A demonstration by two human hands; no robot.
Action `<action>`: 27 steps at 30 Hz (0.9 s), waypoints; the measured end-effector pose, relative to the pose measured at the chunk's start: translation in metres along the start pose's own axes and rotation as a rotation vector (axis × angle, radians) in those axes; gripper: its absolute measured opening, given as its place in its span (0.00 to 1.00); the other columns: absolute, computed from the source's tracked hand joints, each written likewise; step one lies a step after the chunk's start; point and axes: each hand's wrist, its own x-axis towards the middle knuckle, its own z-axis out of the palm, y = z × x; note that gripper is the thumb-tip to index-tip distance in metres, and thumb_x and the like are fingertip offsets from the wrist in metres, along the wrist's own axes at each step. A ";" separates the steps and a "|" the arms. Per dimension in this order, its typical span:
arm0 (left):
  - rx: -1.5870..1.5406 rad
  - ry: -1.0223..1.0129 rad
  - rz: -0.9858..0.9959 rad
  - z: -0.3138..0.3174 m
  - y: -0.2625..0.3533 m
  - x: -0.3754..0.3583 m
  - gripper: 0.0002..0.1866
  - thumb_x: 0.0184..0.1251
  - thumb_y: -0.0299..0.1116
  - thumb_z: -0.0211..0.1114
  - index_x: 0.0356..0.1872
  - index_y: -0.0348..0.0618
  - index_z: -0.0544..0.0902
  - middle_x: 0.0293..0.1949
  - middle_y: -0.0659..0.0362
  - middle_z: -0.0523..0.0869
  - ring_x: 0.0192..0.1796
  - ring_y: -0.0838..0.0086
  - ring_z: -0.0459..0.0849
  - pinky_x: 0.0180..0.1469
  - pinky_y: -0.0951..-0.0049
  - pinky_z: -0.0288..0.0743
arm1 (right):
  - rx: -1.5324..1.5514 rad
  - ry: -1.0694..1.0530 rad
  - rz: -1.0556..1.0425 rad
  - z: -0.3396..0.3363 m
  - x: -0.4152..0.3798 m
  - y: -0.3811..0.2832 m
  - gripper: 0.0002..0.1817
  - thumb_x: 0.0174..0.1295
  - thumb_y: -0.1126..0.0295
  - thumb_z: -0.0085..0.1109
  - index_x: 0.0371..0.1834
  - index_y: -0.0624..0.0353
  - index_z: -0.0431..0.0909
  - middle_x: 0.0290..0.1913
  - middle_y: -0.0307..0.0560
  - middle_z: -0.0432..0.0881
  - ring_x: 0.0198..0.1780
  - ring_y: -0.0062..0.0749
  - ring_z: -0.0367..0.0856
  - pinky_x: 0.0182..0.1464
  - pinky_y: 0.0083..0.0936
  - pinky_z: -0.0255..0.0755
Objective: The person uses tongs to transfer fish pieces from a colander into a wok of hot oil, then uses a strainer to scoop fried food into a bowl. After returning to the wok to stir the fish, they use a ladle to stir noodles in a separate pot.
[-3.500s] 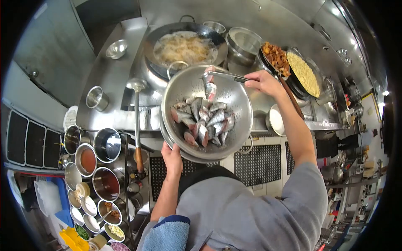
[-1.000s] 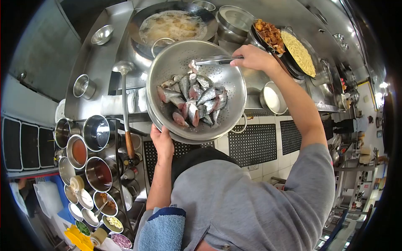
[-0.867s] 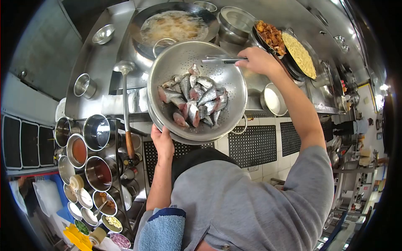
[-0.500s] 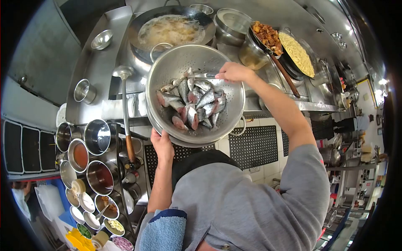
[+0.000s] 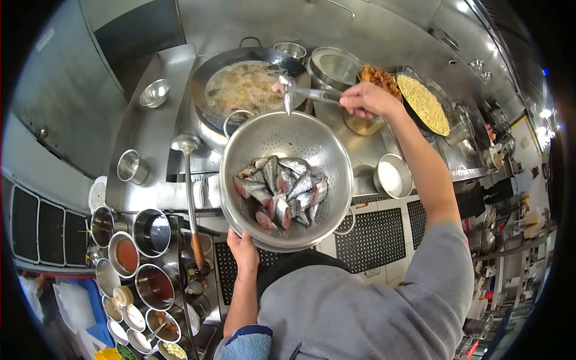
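My left hand (image 5: pixel 243 251) grips the lower left rim of a large metal colander (image 5: pixel 321 147), held tilted in front of my body. Another metal rim shows beneath it. Inside lie several cut pieces of raw silvery fish (image 5: pixel 285 192) with pink cut faces. My right hand (image 5: pixel 371 101) is closed around metal tongs (image 5: pixel 318 94). A fish piece (image 5: pixel 288 99) is in their tips, over the colander's far rim. Just beyond is a black wok (image 5: pixel 204 72) of bubbling oil (image 5: pixel 237 90).
A ladle (image 5: pixel 189 162) with a wooden handle lies left of the colander. Pots and bowls of sauces (image 5: pixel 155 287) crowd the lower left. Noodles (image 5: pixel 423 105) and browned pieces (image 5: pixel 379 78) sit at the right back. A white-filled pot (image 5: pixel 393 176) stands right of the colander.
My right hand has lifted the tongs with a fish piece out of the colander toward the wok. The colander sits lower in view; my left hand keeps its grip. The view has shifted.
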 end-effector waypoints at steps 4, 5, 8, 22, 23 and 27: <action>-0.020 0.026 -0.006 0.007 0.006 -0.002 0.09 0.68 0.24 0.61 0.47 0.36 0.77 0.42 0.61 0.83 0.41 0.80 0.80 0.46 0.78 0.75 | -0.350 0.155 0.047 -0.023 0.083 0.010 0.16 0.59 0.56 0.64 0.30 0.59 0.84 0.22 0.39 0.81 0.19 0.24 0.76 0.21 0.24 0.69; -0.025 0.042 -0.005 0.009 0.007 -0.003 0.08 0.68 0.25 0.61 0.45 0.35 0.77 0.40 0.62 0.83 0.40 0.81 0.80 0.45 0.79 0.74 | -0.441 0.204 0.055 -0.018 0.115 0.028 0.17 0.58 0.55 0.65 0.30 0.60 0.84 0.22 0.41 0.82 0.21 0.28 0.78 0.24 0.27 0.71; -0.014 0.045 -0.003 0.010 0.006 -0.002 0.08 0.68 0.25 0.61 0.46 0.36 0.77 0.40 0.61 0.83 0.39 0.81 0.80 0.45 0.78 0.75 | -0.687 0.312 0.204 0.014 0.162 0.029 0.20 0.54 0.54 0.63 0.40 0.61 0.84 0.41 0.52 0.87 0.44 0.43 0.85 0.48 0.38 0.78; 0.021 0.027 -0.002 0.002 0.004 0.000 0.09 0.69 0.27 0.61 0.46 0.36 0.77 0.39 0.63 0.83 0.39 0.82 0.79 0.44 0.79 0.74 | -0.572 0.125 -0.117 -0.032 0.009 -0.029 0.20 0.59 0.56 0.64 0.42 0.63 0.84 0.30 0.50 0.84 0.35 0.39 0.83 0.40 0.33 0.74; 0.011 0.021 -0.008 0.001 0.003 0.001 0.09 0.69 0.27 0.61 0.46 0.35 0.77 0.39 0.62 0.83 0.39 0.82 0.79 0.44 0.79 0.74 | -0.566 0.043 -0.138 -0.023 -0.010 -0.029 0.19 0.59 0.58 0.64 0.42 0.64 0.84 0.27 0.49 0.83 0.31 0.36 0.82 0.37 0.32 0.73; -0.003 0.006 -0.022 0.001 0.004 0.000 0.08 0.67 0.24 0.60 0.45 0.35 0.77 0.40 0.62 0.83 0.39 0.82 0.79 0.45 0.79 0.74 | -0.796 -0.039 -0.266 0.045 -0.047 -0.002 0.21 0.56 0.59 0.67 0.45 0.64 0.84 0.35 0.56 0.85 0.40 0.50 0.84 0.45 0.38 0.76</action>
